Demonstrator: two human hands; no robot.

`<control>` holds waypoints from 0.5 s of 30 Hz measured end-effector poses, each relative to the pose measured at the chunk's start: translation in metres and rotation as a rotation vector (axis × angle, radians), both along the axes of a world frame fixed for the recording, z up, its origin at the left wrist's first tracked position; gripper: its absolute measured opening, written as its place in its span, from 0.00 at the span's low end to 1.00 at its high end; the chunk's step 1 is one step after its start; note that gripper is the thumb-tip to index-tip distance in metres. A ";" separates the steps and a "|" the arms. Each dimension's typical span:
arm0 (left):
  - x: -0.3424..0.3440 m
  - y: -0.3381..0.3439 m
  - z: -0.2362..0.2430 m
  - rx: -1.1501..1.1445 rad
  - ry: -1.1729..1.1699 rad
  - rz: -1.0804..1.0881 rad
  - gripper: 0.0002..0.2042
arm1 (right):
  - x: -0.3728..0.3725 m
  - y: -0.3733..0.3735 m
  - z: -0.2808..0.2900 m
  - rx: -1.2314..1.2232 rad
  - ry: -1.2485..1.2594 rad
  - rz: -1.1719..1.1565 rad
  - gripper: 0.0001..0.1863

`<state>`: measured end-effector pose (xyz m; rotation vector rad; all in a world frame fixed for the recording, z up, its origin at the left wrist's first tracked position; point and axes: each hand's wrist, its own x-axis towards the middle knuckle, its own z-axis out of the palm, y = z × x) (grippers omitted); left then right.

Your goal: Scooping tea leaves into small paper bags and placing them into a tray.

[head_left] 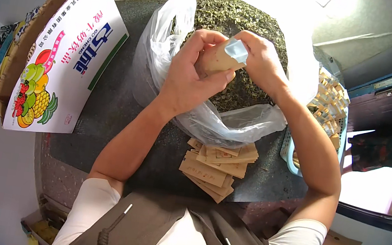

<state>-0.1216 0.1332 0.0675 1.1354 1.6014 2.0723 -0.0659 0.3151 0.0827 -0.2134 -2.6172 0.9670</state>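
My left hand (188, 72) wraps round a small brown paper packet (217, 60), its thumb across the front. The packet's pale blue-lined mouth (237, 52) tilts toward the right. My right hand (265, 66) grips the rim of that mouth, with its fingertips partly hidden behind the paper. Both hands are over a large clear plastic bag (157, 57), which lies spread open and full of dried green leaves (238, 19) that look like loose tea. What the packet holds inside cannot be seen.
Flat brown paper packets (216, 169) lie piled near the dark table's (121, 110) front edge. A light blue basket (286, 147) of many folded packets (330, 100) stands at the right, beside my forearm. At the left leans a white fruit-printed carton (70, 56). Bright light washes out the far side.
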 end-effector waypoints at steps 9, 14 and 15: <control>0.002 0.004 -0.004 0.011 0.089 0.045 0.21 | 0.032 0.011 0.048 -0.542 -0.088 -0.156 0.14; 0.001 0.006 -0.002 -0.050 0.160 0.090 0.20 | 0.053 0.025 0.068 -0.549 0.019 -0.153 0.13; 0.001 0.007 -0.003 -0.069 0.161 0.100 0.21 | 0.056 0.025 0.072 -0.550 0.018 -0.150 0.13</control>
